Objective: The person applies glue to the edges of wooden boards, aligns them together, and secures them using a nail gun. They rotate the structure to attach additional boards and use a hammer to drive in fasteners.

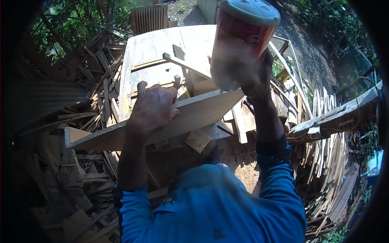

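My left hand (153, 106) steadies a pale wooden board (190, 117) by its upper edge, thumb on the near face and fingers over the far side. The board stands on its long side and slants up to the right. A whitish squiggly line, like glue, runs along its upper edge. At the board's left end, another wooden piece (77, 135) joins it at an angle. High on the right, my right hand (253, 75) grips a large red glue bottle (243, 34), turned bottom up. Its lower end, near the board's right end, is blurred.
Beyond the board lies a light worktable (152, 44) with wooden strips (186, 65) on it. Scrap wood (93, 178) is heaped at the left, and many thin slats (324, 162) lie at the right. A thick beam (336, 117) juts in from the right.
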